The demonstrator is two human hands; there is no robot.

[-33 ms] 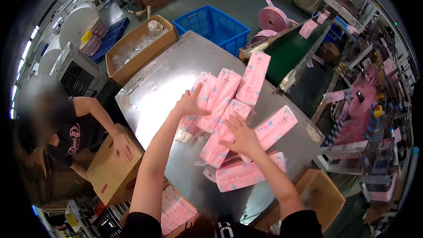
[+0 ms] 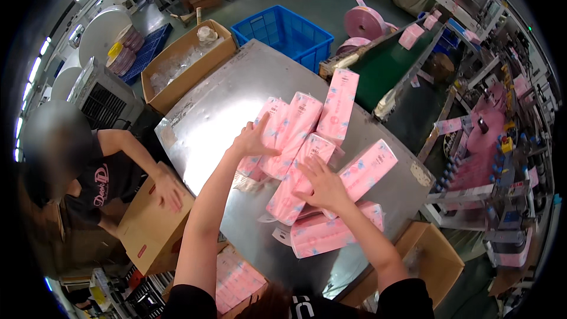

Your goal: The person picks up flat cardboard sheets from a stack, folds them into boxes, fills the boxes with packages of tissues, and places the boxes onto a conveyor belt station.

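Several pink flower-printed soft packs, which look like tissue packs, lie in a loose cluster on a metal table. My left hand [image 2: 251, 140] rests with fingers spread over the leftmost pack [image 2: 274, 119], its thumb reaching the neighbouring pack [image 2: 299, 124]. Fingers apart, my right hand [image 2: 323, 185] lies on the right side of the middle pack [image 2: 285, 198]. Beyond it another pack [image 2: 341, 97] points away from me. To the right, a slanting pack [image 2: 373, 166] lies above a nearer pack [image 2: 331, 238]. Neither hand is closed round a pack.
The metal table [image 2: 201, 124] has a blue crate [image 2: 316, 53] and an open carton [image 2: 183, 80] behind it. A green conveyor [image 2: 387, 71] carries packs at right. Cartons with packs [image 2: 239, 286] and plastic [image 2: 434, 260] stand near me. At left, a co-worker handles a carton [image 2: 147, 227].
The co-worker's hand and carton have shifted slightly. My hands and the packs under them stay almost exactly where they were.
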